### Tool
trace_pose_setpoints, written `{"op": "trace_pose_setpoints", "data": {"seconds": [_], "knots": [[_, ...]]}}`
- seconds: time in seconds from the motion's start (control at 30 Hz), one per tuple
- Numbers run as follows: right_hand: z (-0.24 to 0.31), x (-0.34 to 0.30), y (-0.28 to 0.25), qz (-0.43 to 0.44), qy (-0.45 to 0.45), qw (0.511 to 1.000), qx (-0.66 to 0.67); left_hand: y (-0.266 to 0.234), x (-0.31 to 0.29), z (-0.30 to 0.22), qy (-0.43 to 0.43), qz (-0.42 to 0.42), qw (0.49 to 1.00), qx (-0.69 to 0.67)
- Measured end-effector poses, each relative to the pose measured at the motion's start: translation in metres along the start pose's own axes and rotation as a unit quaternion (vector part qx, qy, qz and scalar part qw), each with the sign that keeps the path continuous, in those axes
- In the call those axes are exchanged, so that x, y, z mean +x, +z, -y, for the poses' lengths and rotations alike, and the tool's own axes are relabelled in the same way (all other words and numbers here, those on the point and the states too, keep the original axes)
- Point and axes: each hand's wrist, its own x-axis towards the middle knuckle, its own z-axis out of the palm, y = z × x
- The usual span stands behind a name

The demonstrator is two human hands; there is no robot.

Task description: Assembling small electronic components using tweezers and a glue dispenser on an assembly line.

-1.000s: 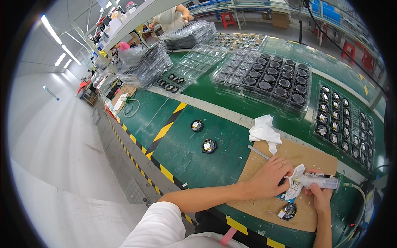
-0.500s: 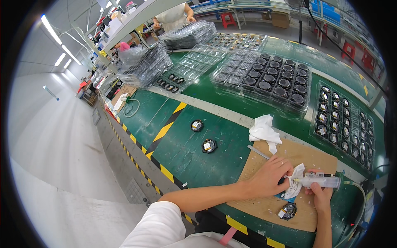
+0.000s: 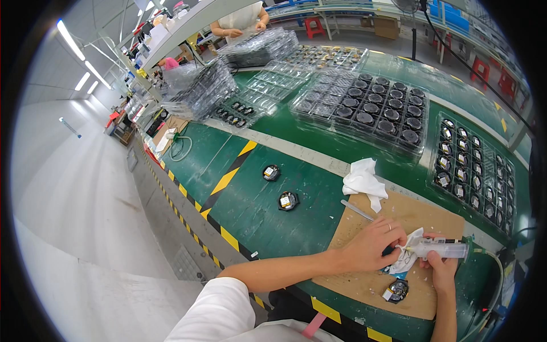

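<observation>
My right hand [image 3: 437,265] is wrapped round a clear dispensing syringe [image 3: 447,249], held nearly level with its tip pointing left. A thin hose runs from the syringe's right end. My left hand [image 3: 380,242] is closed at the tip, its fingers pinching a crumpled white tissue [image 3: 405,261] there. The fingertips and a small dark blue thing under them are partly hidden. Just below the hands, a round watch module [image 3: 396,290] with a white-labelled part lies on the brown board [image 3: 353,285].
Two more watch modules lie left on the green table [image 3: 250,216]. A metal tool [image 3: 356,210] and a white cloth [image 3: 364,179] are by the board's far edge. Filled trays [image 3: 476,171] stand right and behind. Across the table, a person [image 3: 242,25] handles stacked clear trays [image 3: 259,48].
My left hand has shifted slightly right along with the tissue, while the syringe stays nearly in place. The person across the table has lifted their hands over the trays.
</observation>
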Motion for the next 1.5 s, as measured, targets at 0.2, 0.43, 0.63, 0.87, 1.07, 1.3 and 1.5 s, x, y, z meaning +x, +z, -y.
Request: {"op": "trace_pose_setpoints", "data": {"seconds": [0.2,0.43,0.63,0.87,1.07,1.3,1.5], "knots": [[0.000,0.000,-0.001,0.004,0.003,1.000,0.007,0.001,0.001,-0.001,0.000,-0.011,1.000,-0.012],[0.002,-0.001,0.001,0.015,0.003,1.000,0.011,0.002,0.001,-0.003,0.010,-0.018,1.000,0.017],[0.003,-0.001,0.002,0.041,0.006,0.999,0.016,0.003,0.002,-0.003,0.018,-0.029,0.999,0.030],[0.010,-0.002,0.006,0.057,0.020,0.998,-0.001,0.001,0.000,-0.004,0.018,-0.025,0.999,0.025],[0.004,-0.002,-0.005,0.089,0.027,0.995,-0.039,0.005,0.005,-0.004,-0.022,-0.007,0.998,0.055],[0.016,0.006,0.003,0.066,0.009,0.997,0.033,-0.003,0.006,-0.002,-0.031,-0.006,0.998,0.061],[0.021,0.004,0.004,0.059,0.014,0.997,0.037,-0.003,0.005,-0.005,-0.049,-0.014,0.997,0.054]]}}
